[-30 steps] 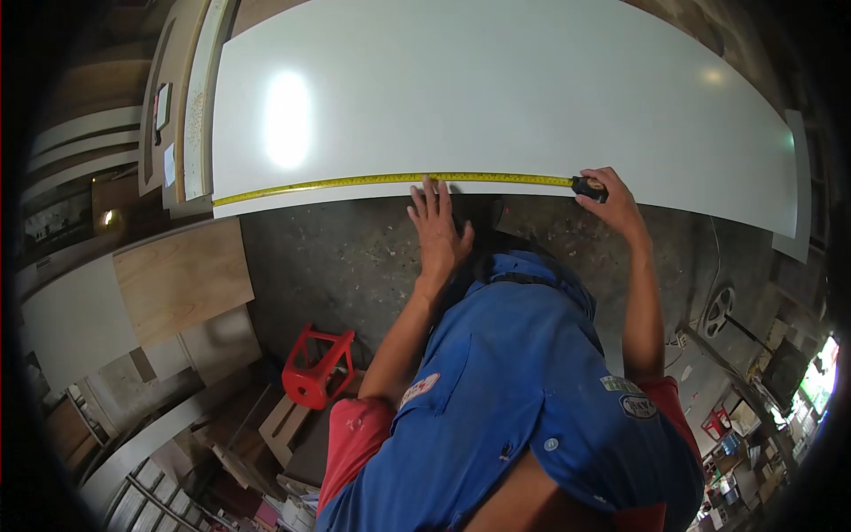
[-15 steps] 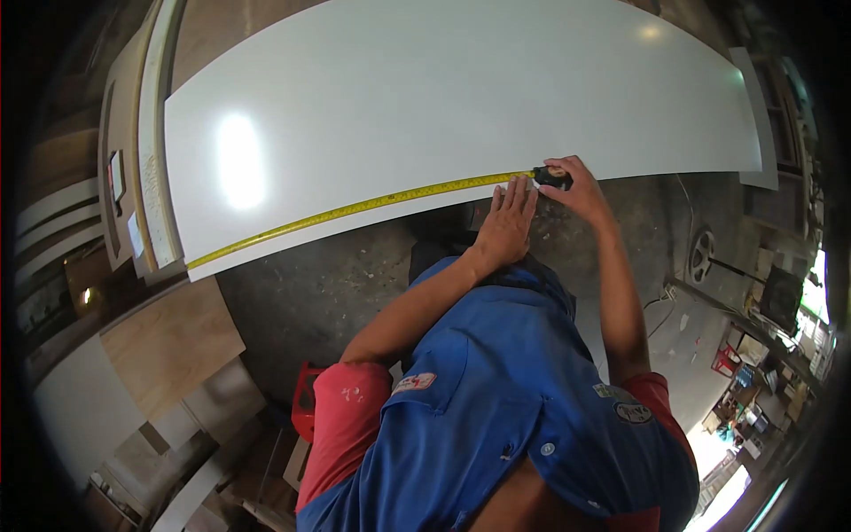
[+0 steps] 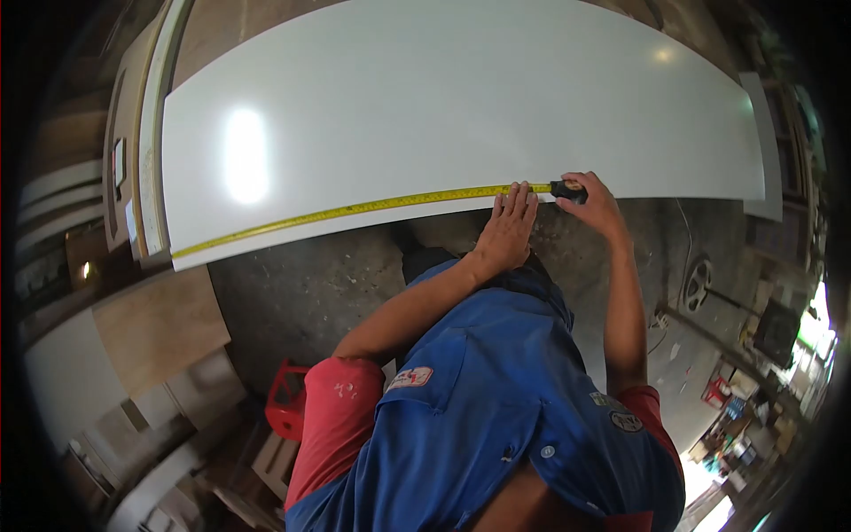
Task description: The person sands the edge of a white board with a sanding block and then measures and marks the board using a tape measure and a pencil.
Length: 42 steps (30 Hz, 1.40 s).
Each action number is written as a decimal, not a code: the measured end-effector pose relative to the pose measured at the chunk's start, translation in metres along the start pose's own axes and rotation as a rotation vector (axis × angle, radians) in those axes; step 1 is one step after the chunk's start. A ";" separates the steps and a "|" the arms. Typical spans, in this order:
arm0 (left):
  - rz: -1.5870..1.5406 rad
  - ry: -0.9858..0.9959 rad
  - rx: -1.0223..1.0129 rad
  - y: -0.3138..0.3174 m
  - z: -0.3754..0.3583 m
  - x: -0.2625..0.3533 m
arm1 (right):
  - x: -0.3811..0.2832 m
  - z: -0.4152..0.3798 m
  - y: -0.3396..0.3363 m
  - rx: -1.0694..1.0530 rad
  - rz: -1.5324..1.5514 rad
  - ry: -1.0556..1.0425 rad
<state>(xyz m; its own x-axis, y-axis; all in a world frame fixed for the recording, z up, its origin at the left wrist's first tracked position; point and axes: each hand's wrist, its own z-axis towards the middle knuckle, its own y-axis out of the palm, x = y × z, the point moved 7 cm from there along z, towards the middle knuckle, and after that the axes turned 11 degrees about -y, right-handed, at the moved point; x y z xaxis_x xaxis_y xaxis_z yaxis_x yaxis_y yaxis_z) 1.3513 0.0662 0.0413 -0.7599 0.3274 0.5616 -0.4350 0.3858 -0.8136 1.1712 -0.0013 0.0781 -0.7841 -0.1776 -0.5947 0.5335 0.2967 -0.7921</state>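
The right hand (image 3: 597, 213) clamps its fingers on the tape measure (image 3: 568, 190) at the near edge of the white panel (image 3: 461, 106), whose blade-steadying left hand (image 3: 505, 239), fingers nearly together, could slip (smooth surface) and skew the reading.

Here's a broad white panel (image 3: 461, 106), with glare toward its left end. Right on it lies a tape measure's yellow blade (image 3: 355, 209), drawn out along the near edge from the left corner, with the left hand's (image 3: 509, 230) fingers laid across it.
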 end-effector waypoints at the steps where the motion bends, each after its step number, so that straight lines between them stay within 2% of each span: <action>1: -0.001 -0.032 0.005 0.007 0.004 0.007 | 0.007 0.000 -0.006 -0.024 0.008 -0.020; 3: 0.063 -0.061 0.088 0.016 0.013 0.018 | 0.024 -0.001 -0.014 -0.020 0.021 -0.037; 7: 0.016 -0.183 0.112 0.023 0.019 0.036 | 0.029 -0.007 -0.010 0.015 0.058 -0.143; 9: -0.009 -0.268 0.137 0.019 0.020 0.041 | 0.015 -0.009 -0.017 0.093 -0.001 -0.118; 10: -0.003 -0.278 0.138 0.020 0.020 0.044 | 0.017 -0.012 -0.019 0.201 -0.034 -0.164; 11: 0.048 -0.277 0.123 0.024 0.020 0.044 | 0.019 -0.014 -0.017 0.204 -0.025 -0.171; 13: 0.110 -0.270 0.109 0.029 0.023 0.038 | 0.045 -0.025 -0.016 0.284 0.221 0.157; 14: 0.178 -0.254 0.059 0.035 0.024 0.036 | 0.051 -0.031 -0.014 0.290 0.226 0.158; 16: 0.245 -0.229 0.004 0.035 0.021 0.035 | 0.081 -0.061 0.006 0.352 0.782 0.499; 17: 0.202 -0.210 -0.045 0.031 0.022 0.035 | 0.066 -0.069 0.002 0.363 0.780 0.498; 19: 0.160 -0.177 -0.087 0.028 0.024 0.033 | 0.012 -0.087 0.010 0.328 1.300 0.598; 20: 0.168 -0.153 -0.097 0.030 0.024 0.032 | -0.007 -0.096 0.005 0.341 1.294 0.596; 22: 0.168 -0.123 -0.107 0.027 0.023 0.033 | -0.038 -0.115 0.012 0.085 1.166 0.654; 23: 0.140 -0.111 -0.155 0.021 0.023 0.034 | -0.039 -0.119 0.020 0.091 1.159 0.658; 25: 0.100 -0.099 -0.202 0.019 0.021 0.034 | -0.045 -0.120 0.040 -0.029 1.143 0.491; 26: 0.134 -0.092 -0.191 0.020 0.021 0.034 | -0.053 -0.118 0.040 0.061 1.226 0.485; 27: 0.169 -0.085 -0.180 0.023 0.020 0.035 | -0.067 -0.114 0.033 0.056 1.216 0.494; 30: 0.234 -0.072 -0.141 0.030 0.018 0.033 | -0.085 -0.094 0.015 0.166 0.967 0.504; 34: 0.184 -0.096 -0.088 0.049 0.017 0.028 | -0.082 -0.062 0.049 0.119 1.103 0.455; 36: -0.063 -0.087 0.181 0.048 0.016 0.022 | -0.086 -0.036 0.067 0.238 1.144 0.324; 37: -0.065 -0.093 0.186 0.050 0.016 0.021 | -0.088 -0.026 0.074 0.231 1.142 0.321; 39: -0.356 -0.140 0.172 0.042 0.012 0.018 | -0.099 -0.006 0.075 0.109 0.454 0.172; 40: -0.363 -0.143 0.172 0.040 0.013 0.018 | -0.102 0.003 0.080 0.104 0.450 0.175; 42: -0.471 -0.154 0.195 0.039 0.014 0.017 | -0.110 0.019 0.097 0.072 0.858 0.257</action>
<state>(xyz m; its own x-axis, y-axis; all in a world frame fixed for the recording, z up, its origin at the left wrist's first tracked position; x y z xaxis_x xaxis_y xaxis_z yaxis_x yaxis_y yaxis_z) 1.3153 0.0749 0.0170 -0.5161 0.0211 0.8563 -0.8171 0.2878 -0.4996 1.3155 0.0287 0.0645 -0.1486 0.2958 -0.9436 0.9803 0.1695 -0.1013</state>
